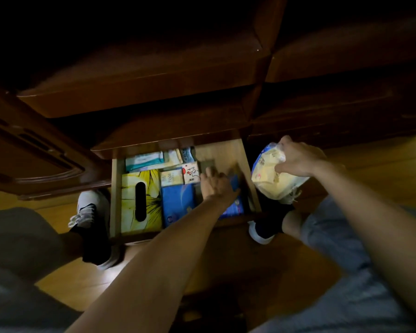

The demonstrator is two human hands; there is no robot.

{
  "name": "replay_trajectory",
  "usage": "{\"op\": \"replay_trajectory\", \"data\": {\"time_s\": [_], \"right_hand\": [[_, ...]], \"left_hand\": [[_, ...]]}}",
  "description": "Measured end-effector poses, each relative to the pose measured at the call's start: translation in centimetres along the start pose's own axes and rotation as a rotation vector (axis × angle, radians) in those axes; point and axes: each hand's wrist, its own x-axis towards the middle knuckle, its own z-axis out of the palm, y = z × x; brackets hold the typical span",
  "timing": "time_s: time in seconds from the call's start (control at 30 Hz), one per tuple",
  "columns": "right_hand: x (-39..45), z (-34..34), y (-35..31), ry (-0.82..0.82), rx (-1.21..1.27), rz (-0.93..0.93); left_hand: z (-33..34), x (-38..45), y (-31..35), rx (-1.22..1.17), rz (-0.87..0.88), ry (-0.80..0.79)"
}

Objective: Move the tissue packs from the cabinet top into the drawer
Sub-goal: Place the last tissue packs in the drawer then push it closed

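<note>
The drawer (pixel 117 188) stands pulled out at the centre of the frame, already crowded: a yellow tissue box (pixel 141 200) fills its left side, a blue pack (pixel 178 205) lies beside that, and smaller packets (pixel 154 161) sit along the back. The left hand (pixel 217 186) reaches down into the right part of the drawer, palm down over a second blue pack (pixel 235 203). Its fingers (pixel 209 173) lie spread and flat on the contents, seemingly pressing or sliding things rather than closing round anything.

The right hand (pixel 296 159) holds the yellow tissue pack (pixel 274 179) in soft plastic wrap, right of centre. Its fingers grasp the wrap from above. This pack hangs outside the drawer, just past its right wall (pixel 250 179) and over the floor (pixel 370 164).

The main risk is room. The free space in the drawer looks narrower than the bulky pack, so if it is pushed in before the left hand clears a gap, it may ride up on the wall or on the blue pack and block the drawer from shutting. The grasp is on loose wrap, so the pack could slip or tear and drop to the floor near the shoe (pixel 264 229). The light is dim, which makes misjudging the gap easier.
</note>
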Motion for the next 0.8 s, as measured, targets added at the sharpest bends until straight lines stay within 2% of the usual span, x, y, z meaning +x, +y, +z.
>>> {"op": "replay_trajectory", "data": {"time_s": [0.07,0.13,0.4,0.6,0.7,0.8], "right_hand": [[0.5,0.0,-0.2,0.004,-0.002,-0.001],[0.9,0.1,-0.2,0.006,-0.006,0.007],[1.6,1.2,0.0,-0.025,0.01,0.04],[1.5,0.1,-1.4,0.062,-0.06,0.056],[1.1,-0.9,-2.8,0.115,-0.096,0.007],[0.2,-1.7,-5.3,0.149,-0.193,-0.135]], "left_hand": [[-0.2,0.0,1.0,0.025,0.057,0.017],[0.1,0.2,2.1,-0.025,0.068,-0.032],[1.6,1.3,0.4,0.038,-0.101,-0.059],[2.3,0.9,-0.1,0.013,-0.066,-0.037],[2.1,-0.3,-1.4,-0.093,0.015,0.106],[1.6,-2.0,-4.3,-0.338,0.091,0.431]]}}
